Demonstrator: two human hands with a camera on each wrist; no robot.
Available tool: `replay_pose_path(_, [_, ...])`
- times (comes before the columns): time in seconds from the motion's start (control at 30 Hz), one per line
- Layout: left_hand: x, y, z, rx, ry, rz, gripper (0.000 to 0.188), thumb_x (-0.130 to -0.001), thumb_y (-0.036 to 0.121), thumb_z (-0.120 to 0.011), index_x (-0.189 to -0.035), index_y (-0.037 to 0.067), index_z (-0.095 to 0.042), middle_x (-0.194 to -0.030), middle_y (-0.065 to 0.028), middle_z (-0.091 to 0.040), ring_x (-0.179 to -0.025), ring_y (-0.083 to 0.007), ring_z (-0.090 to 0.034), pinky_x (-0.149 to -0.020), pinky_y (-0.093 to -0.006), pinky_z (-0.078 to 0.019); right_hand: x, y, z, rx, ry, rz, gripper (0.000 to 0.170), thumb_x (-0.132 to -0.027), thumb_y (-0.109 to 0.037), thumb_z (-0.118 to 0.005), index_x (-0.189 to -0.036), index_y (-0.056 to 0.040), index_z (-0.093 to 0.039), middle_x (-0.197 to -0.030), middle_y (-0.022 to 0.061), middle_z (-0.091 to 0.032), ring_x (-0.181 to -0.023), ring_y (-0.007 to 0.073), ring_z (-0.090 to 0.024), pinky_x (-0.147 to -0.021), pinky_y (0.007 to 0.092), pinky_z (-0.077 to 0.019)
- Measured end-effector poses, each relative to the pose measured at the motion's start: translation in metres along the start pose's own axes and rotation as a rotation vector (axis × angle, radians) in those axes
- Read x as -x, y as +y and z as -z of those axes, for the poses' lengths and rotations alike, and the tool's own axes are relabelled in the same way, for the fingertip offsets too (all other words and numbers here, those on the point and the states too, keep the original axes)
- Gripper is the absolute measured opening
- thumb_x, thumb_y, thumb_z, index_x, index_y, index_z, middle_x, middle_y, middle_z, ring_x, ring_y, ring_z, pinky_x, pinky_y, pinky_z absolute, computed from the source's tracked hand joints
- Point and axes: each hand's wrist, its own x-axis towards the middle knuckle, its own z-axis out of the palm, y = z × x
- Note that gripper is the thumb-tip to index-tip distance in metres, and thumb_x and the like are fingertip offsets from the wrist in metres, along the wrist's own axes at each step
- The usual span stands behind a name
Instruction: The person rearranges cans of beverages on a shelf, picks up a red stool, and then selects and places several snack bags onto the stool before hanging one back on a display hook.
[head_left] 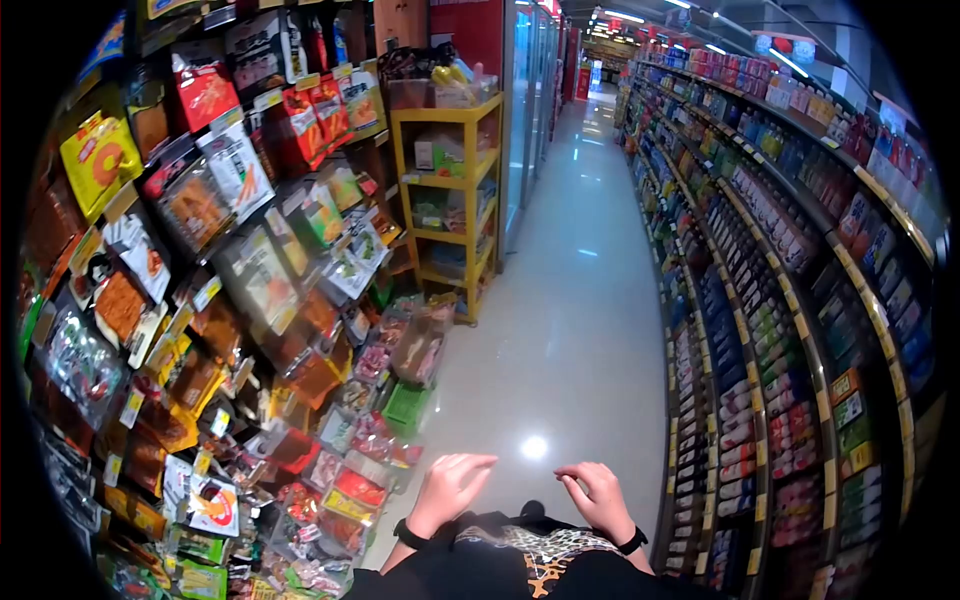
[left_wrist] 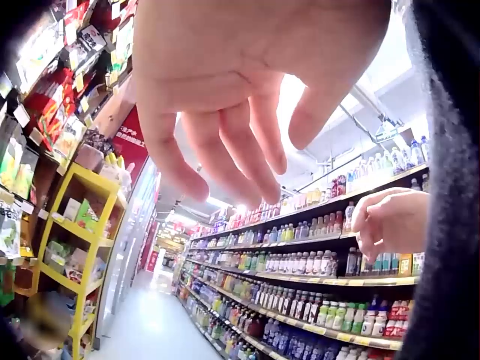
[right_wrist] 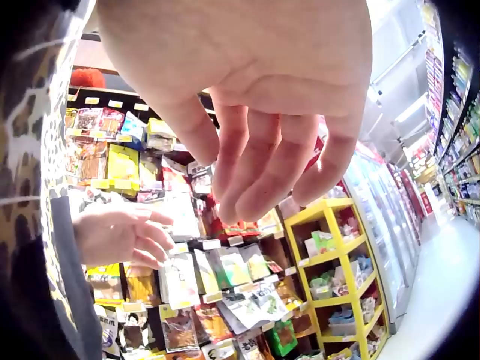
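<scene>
My left hand (head_left: 451, 491) is held in front of my body with loosely bent fingers and nothing in it. To its right, apart from it, my right hand (head_left: 597, 494) hovers at about the same height, also holding nothing. In the left wrist view the left hand's fingers (left_wrist: 240, 142) hang relaxed and spread. The right wrist view shows the right hand's fingers (right_wrist: 274, 150) slightly curled around empty air. Nearest on the left are hanging snack packets (head_left: 215, 505); neither hand touches them.
A yellow shelf rack (head_left: 441, 180) stands past the snack wall, beside glass-door coolers (head_left: 522, 110). Long shelves of bottles (head_left: 770, 250) line the right side. A pale, shiny floor (head_left: 560, 300) runs down the aisle. A green basket (head_left: 405, 406) sits low on the left.
</scene>
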Motion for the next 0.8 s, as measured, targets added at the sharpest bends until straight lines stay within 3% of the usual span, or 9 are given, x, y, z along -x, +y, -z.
replay_pose_path(0.27, [-0.102, -0.012, -0.054, 0.008, 0.009, 0.018, 0.017, -0.084, 0.013, -0.062, -0.099, 0.007, -0.069, -0.097, -0.0080, -0.069, -0.091, -0.0247, -0.065, -0.083, -0.0359, -0.0479, -0.082, 0.088, 0.045, 0.047, -0.029, 0.005, 0.008, -0.084, -0.013, -0.061, -0.089, -0.0088, -0.067, -0.082, 0.0065, -0.067, -0.077, 0.0253, -0.062, -0.070, 0.0357, -0.0460])
replay_pose_path(0.6, [-0.195, -0.096, -0.043, -0.026, 0.037, 0.168, 0.018, -0.086, 0.015, -0.061, -0.100, 0.006, -0.068, -0.097, -0.0088, -0.069, -0.090, -0.0264, -0.065, -0.080, -0.0364, -0.0480, -0.205, 0.140, -0.005, -0.091, -0.168, -0.005, 0.010, -0.087, -0.013, -0.059, -0.092, -0.0083, -0.067, -0.086, 0.0055, -0.069, -0.081, 0.0250, -0.064, -0.073, 0.0347, -0.0454])
replay_pose_path(0.8, [-0.270, -0.182, -0.004, -0.058, 0.076, 0.123, 0.017, -0.085, 0.018, -0.061, -0.099, 0.010, -0.069, -0.096, -0.0075, -0.069, -0.086, -0.0258, -0.065, -0.078, -0.0361, -0.0478, -0.326, 0.154, -0.051, -0.099, -0.121, 0.042, 0.008, -0.085, -0.011, -0.061, -0.089, -0.0091, -0.068, -0.081, 0.0073, -0.068, -0.076, 0.0266, -0.064, -0.071, 0.0368, -0.0477])
